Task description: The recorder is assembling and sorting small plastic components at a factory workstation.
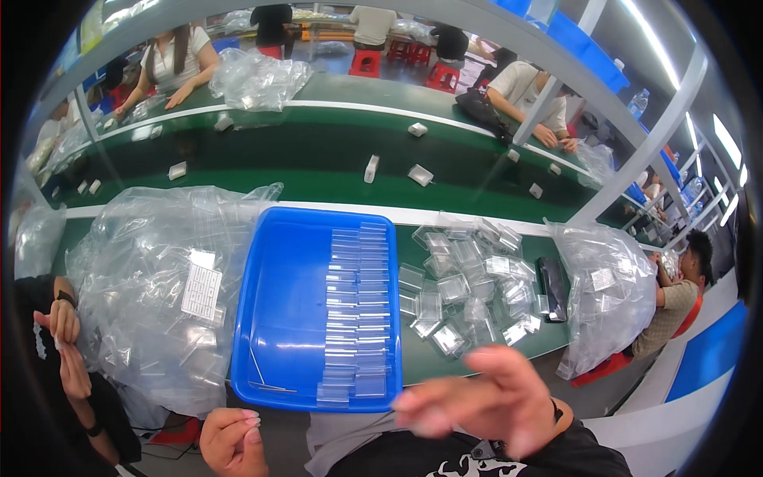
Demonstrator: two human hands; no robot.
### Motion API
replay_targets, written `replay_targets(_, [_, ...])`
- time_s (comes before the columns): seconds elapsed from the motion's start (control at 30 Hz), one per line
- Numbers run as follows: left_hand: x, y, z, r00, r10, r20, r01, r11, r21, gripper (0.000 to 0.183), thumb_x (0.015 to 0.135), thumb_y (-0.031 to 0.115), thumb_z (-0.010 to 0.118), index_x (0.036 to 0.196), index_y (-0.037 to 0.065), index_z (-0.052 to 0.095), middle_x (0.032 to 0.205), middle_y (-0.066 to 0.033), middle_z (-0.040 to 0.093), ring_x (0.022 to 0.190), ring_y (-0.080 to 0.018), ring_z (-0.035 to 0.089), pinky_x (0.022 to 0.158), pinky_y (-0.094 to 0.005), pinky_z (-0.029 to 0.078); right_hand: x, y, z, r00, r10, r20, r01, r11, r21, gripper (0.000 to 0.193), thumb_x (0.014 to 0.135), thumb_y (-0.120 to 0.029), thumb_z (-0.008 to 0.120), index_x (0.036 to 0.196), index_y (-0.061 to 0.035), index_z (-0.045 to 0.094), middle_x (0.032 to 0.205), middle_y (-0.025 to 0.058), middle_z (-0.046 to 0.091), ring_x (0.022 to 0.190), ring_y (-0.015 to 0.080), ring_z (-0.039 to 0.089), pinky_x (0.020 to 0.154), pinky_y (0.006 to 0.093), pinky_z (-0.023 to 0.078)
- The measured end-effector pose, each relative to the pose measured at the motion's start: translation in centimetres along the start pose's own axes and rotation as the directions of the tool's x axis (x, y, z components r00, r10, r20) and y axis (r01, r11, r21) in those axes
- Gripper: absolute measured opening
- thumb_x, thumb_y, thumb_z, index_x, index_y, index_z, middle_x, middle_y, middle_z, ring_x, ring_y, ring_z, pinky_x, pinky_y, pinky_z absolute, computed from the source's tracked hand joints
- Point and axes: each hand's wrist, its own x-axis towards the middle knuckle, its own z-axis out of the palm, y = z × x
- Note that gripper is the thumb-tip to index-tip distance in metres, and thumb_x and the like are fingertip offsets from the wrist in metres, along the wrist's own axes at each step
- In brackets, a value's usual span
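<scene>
My left hand (232, 442) is below the front left corner of the blue tray (278, 298), its thumb and fingertips pinched together. Whatever it may hold is too small to make out. My right hand (485, 401) hovers beyond the tray's front right corner, blurred, fingers apart and nothing visible in them. Clear plastic pieces (342, 310) lie in two overlapping columns along the tray's right side. A few thin metal rods (272, 388) rest in its lower left. To the right of the tray, loose clear plastic cases (469, 278) lie in a heap on the green bench.
Big clear bags of plastic parts (143, 294) (608, 290) flank the work area. A black case (551, 288) stands beside the heap. Beyond a white rail, a green conveyor (302, 159) carries scattered small white items (371, 168). Grey posts (644, 139) frame the bench; co-workers sit around.
</scene>
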Motion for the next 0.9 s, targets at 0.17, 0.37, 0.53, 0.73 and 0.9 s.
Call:
replay_targets(0.17, [1.2,0.9,0.5,0.999,0.049,0.009,-0.049,0.999,0.007,0.012,0.091,0.01,0.067,0.092,-0.001,0.066,0.095,-0.0152,0.064,0.079,-0.0208,0.059,0.068,-0.0297,0.048,3.0,2.6,5.0,0.791,-0.612,0.012,0.566,0.738,0.368,0.074,0.101,-0.031,0.05,0.16,-0.0011,0.017,0.132,0.0335,0.059,0.143,0.0552,0.034,0.115,0.0677,0.028])
replay_targets(0.37, [2.1,2.0,1.4,0.99,0.139,-0.007,-0.139,0.989,0.051,0.013,0.085,0.013,0.074,0.085,0.001,0.071,0.084,-0.0125,0.069,0.068,-0.0237,0.062,0.061,-0.0313,0.048,0.5,-1.3,7.6,0.97,-0.232,-0.074,0.233,0.794,0.562,0.069,0.1,-0.033,0.054,0.157,-0.0041,0.028,0.141,0.0333,0.052,0.141,0.054,0.037,0.114,0.0676,0.029])
replay_targets(0.53, [0.1,1.5,0.7,0.988,0.11,0.107,-0.111,0.994,-0.001,0.007,0.081,0.006,0.075,0.086,0.001,0.072,0.086,-0.0124,0.072,0.073,-0.0249,0.068,0.063,-0.0325,0.052,0.1,-3.2,4.9,0.992,-0.117,0.05,0.094,0.939,0.332,0.068,0.1,-0.036,0.056,0.155,-0.0053,0.029,0.144,0.0307,0.051,0.14,0.0512,0.041,0.111,0.063,0.037])
replay_targets(0.73, [-8.1,-4.1,-0.7,0.876,-0.089,0.474,0.086,0.996,0.029,0.015,0.083,0.015,0.073,0.074,0.003,0.07,0.076,-0.0108,0.068,0.068,-0.0277,0.065,0.059,-0.0356,0.051,-4.3,-2.6,-6.3,0.959,-0.195,-0.203,-0.088,0.479,-0.873,0.056,0.092,-0.029,0.066,0.137,-0.0016,0.047,0.144,0.0276,0.052,0.137,0.04,0.049,0.111,0.0496,0.042])
replay_targets(0.9, [-25.8,-18.4,-0.2,0.308,-0.87,0.386,0.558,0.493,0.667,0.034,0.096,0.035,0.061,0.091,0.004,0.074,0.086,-0.0161,0.07,0.082,-0.0364,0.067,0.073,-0.0448,0.053,-10.5,-0.8,-13.7,0.993,-0.098,-0.064,-0.092,-0.307,-0.947,0.057,0.093,-0.034,0.065,0.141,-0.0059,0.049,0.151,0.0292,0.043,0.139,0.047,0.042,0.115,0.0621,0.03])
